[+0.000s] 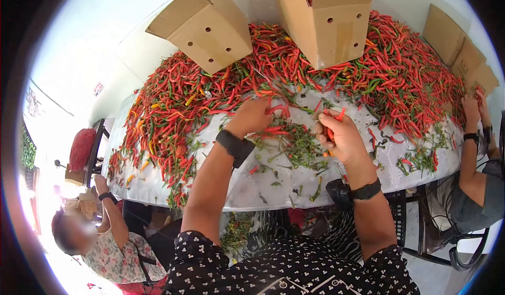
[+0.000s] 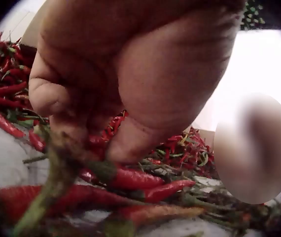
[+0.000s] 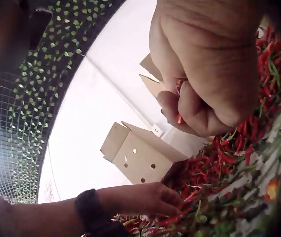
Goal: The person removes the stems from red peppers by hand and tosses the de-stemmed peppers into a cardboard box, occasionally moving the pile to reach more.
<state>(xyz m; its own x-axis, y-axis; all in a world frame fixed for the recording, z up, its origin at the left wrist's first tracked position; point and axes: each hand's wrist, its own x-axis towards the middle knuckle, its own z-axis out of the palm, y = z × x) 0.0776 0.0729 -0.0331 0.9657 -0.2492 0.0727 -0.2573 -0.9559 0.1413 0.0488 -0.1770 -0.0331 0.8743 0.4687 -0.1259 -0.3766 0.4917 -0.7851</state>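
Observation:
My left hand (image 1: 250, 117) reaches down to the table, its thumb and fingertips pinching at a red chili pepper (image 2: 136, 178) among other loose chilies and stems. My right hand (image 1: 344, 139) is curled round a few red chili peppers (image 1: 341, 114), whose ends poke out of the fist. In the right wrist view only a bit of red shows between those folded fingers; the rest is hidden. Below and between the two hands lies a scatter of green stems (image 1: 302, 150) with some red chilies.
A broad heap of chilies (image 1: 410, 74) curves round the far side of the pale-covered table (image 1: 273, 192). Two cardboard boxes, one at left (image 1: 215, 37) and one at centre (image 1: 336, 34), stand in it. Another person's hands (image 1: 473, 108) work at the right; someone sits at left.

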